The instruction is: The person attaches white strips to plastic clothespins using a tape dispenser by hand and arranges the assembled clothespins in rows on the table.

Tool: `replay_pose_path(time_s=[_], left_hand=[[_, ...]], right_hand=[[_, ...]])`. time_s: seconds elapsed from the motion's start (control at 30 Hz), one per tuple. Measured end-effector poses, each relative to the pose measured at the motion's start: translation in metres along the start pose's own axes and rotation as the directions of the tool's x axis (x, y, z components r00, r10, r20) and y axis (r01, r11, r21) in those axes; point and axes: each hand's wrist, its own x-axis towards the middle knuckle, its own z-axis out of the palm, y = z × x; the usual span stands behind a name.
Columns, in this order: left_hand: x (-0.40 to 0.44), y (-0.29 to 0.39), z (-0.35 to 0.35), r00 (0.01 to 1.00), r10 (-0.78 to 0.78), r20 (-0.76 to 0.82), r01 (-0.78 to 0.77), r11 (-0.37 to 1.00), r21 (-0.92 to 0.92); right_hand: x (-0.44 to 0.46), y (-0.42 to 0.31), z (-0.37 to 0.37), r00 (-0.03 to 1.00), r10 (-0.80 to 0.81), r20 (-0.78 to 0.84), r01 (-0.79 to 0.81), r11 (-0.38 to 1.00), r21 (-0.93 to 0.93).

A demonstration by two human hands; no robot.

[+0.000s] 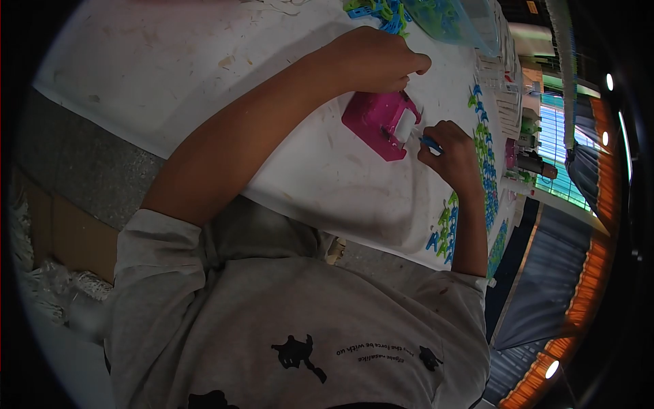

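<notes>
A magenta tape dispenser with a white roll rests on the white-covered table. My left hand is closed at the dispenser's far side, its fingers curled, and whatever it may hold is hidden. Beside the roll, my right hand pinches a small blue clip between thumb and fingers. A thin pale strip seems to lie between the clip and the roll, too small to make out fully.
Rows of green and blue clips line the table's right side. More clips are piled at the far edge beside a translucent tub. The white table extends left. Stacked material stands beyond the rows.
</notes>
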Motion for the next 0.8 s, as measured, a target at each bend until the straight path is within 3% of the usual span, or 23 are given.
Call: replay_pose_path(time_s=[0.1, 0.2, 0.27, 0.3, 0.37, 0.4, 0.47, 0.67, 0.8], left_hand=[[0.0, 0.001, -0.001, 0.999, -0.026, 0.027, 0.027, 1.0, -0.014], [0.0, 0.001, -0.001, 0.999, -0.022, 0.023, 0.023, 1.0, -0.007], [0.001, 0.001, -0.001, 0.999, -0.033, 0.039, 0.033, 0.999, 0.007], [0.001, 0.001, -0.001, 0.999, -0.02, 0.04, 0.02, 1.0, 0.006], [0.002, 0.002, -0.003, 0.996, -0.055, 0.076, 0.057, 0.998, -0.023], [0.002, 0.002, -0.003, 0.996, -0.04, 0.081, 0.042, 0.999, -0.023], [0.001, 0.002, -0.004, 0.995, -0.064, 0.076, 0.067, 0.997, -0.041], [0.001, 0.004, -0.008, 0.988, -0.089, 0.123, 0.093, 0.995, -0.028], [0.001, 0.001, -0.003, 0.995, -0.009, 0.095, 0.015, 0.998, -0.063]], right_hand=[[-0.001, -0.002, -0.005, 0.999, 0.029, 0.042, -0.028, 0.999, -0.044], [-0.004, -0.003, -0.016, 0.992, 0.095, -0.084, -0.092, 0.995, 0.038], [-0.012, 0.002, -0.025, 0.919, 0.368, -0.143, -0.295, 0.88, 0.373], [-0.018, 0.008, -0.022, 0.914, 0.377, -0.15, -0.302, 0.879, 0.37], [-0.03, 0.02, -0.01, 0.828, 0.536, -0.166, -0.197, 0.554, 0.809], [-0.03, 0.018, -0.009, 0.819, 0.547, -0.174, -0.198, 0.554, 0.809], [-0.027, 0.01, -0.002, 0.823, 0.531, -0.2, 0.013, 0.335, 0.942], [-0.029, 0.006, 0.008, 0.832, 0.526, -0.176, 0.101, 0.17, 0.98], [-0.03, 0.015, 0.019, 0.771, 0.617, -0.158, 0.12, 0.102, 0.987]])
